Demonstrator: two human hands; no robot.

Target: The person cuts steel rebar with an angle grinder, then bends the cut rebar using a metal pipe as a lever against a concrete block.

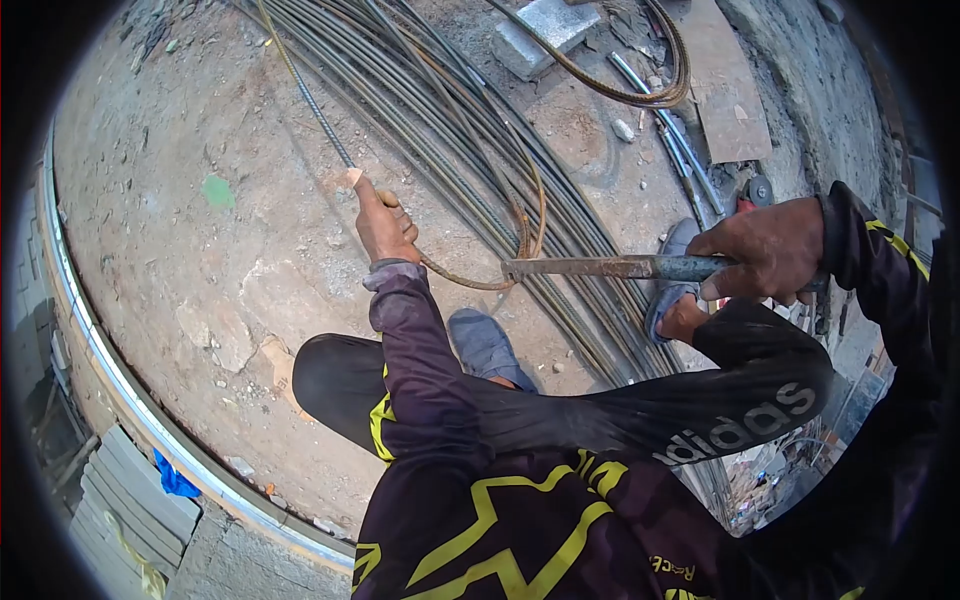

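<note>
My left hand [385,222] is closed around a ribbed steel rebar [312,105]. The rebar leaves my fist toward the top of the view; on the other side it curves as a rusty length to the tool's end. Wrapped in my right hand [768,250] is a rebar bending wrench [600,266], a long bar with a worn bluish grip, held roughly level. Its far end meets the curved rebar above the rod bundle; how the two engage is too small to tell. My fingers hide part of the rebar and the wrench's grip.
A bundle of long rebar rods [440,130] runs diagonally beneath the wrench. Near the top are a concrete block [545,35], a coiled rebar loop [675,75] and a flat board [735,120]. Metal tubes [690,165] and an angle grinder [757,192] lie near my shoe [678,240].
</note>
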